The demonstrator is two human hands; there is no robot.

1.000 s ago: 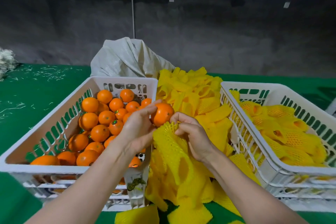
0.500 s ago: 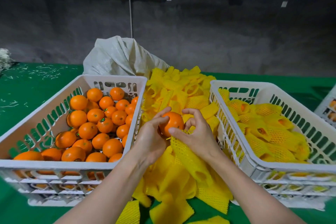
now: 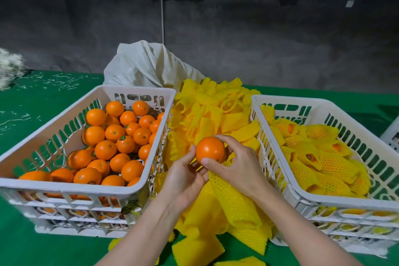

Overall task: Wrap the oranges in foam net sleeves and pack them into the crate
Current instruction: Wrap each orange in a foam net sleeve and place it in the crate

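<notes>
Between the two crates I hold one bare orange (image 3: 210, 149) over the pile of yellow foam net sleeves (image 3: 216, 114). My right hand (image 3: 239, 166) grips it with the thumb on its front and the fingers over its top and far side. From the lower left, my left hand (image 3: 185, 177) cups it with curled fingers. One foam sleeve (image 3: 233, 201) hangs just below the orange, under my right wrist; who holds its upper edge is hidden. The left white crate (image 3: 86, 188) holds several bare oranges (image 3: 112, 142). In the right white crate (image 3: 280, 179) lie several wrapped oranges (image 3: 319, 157).
Both crates sit stacked on other crates on a green table cover (image 3: 32, 114). A white woven sack (image 3: 146, 65) lies behind the sleeve pile. Loose sleeves (image 3: 196, 248) lie near the front edge. A dark wall rises behind the table.
The orange has moved right, from over the left crate's corner to above the sleeve pile. My right hand left the sleeve's opening and took hold of the orange.
</notes>
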